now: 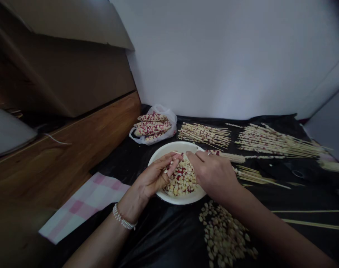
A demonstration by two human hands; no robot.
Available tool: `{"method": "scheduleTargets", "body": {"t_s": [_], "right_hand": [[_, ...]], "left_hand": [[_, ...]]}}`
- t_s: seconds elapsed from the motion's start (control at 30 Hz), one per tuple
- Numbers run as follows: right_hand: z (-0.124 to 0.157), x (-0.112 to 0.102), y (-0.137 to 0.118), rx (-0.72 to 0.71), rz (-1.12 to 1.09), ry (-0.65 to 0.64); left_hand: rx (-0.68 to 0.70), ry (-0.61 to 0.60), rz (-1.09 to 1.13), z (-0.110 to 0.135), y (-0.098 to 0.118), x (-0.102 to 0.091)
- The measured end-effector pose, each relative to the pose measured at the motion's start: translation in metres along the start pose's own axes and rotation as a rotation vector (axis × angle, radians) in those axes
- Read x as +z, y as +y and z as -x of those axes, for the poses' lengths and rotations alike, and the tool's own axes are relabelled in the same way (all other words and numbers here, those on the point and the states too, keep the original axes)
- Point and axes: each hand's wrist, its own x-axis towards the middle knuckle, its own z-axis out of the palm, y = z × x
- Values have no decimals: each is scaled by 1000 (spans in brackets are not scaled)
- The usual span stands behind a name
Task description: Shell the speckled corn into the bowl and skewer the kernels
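Note:
A white bowl [169,150] holds cream and red kernels [181,180] on a black plastic sheet. My left hand [155,178], with a bead bracelet at the wrist, hovers over the bowl's left side, its fingers curled and pinching a few small kernels. My right hand [212,173] reaches into the bowl from the right, fingers closed in a pinch at the kernels beside the left fingertips; a thin skewer with threaded pieces [231,157] runs out to the right from behind it. What the right fingers hold is hidden.
A loose pile of pale kernels [223,234] lies in front of the bowl. Bundles of threaded skewers [205,134] [275,143] lie behind, with bare sticks [306,216] at right. A plastic bag of red-speckled corn cobs [152,127] sits at back left. A pink checked cloth [83,203] is left.

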Motion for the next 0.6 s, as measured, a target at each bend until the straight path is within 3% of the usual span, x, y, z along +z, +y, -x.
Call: {"method": "scheduleTargets", "body": {"t_s": [0.17, 0.37, 0.6], "right_hand": [[0, -3, -1, 7, -19, 13], [-2, -5, 0, 10, -30, 50], [-3, -9, 2, -6, -49, 47]], "left_hand": [[-32, 57, 28, 1, 2, 2], [-19, -83, 16, 4, 3, 2], [29, 31, 7, 3, 1, 3]]}}
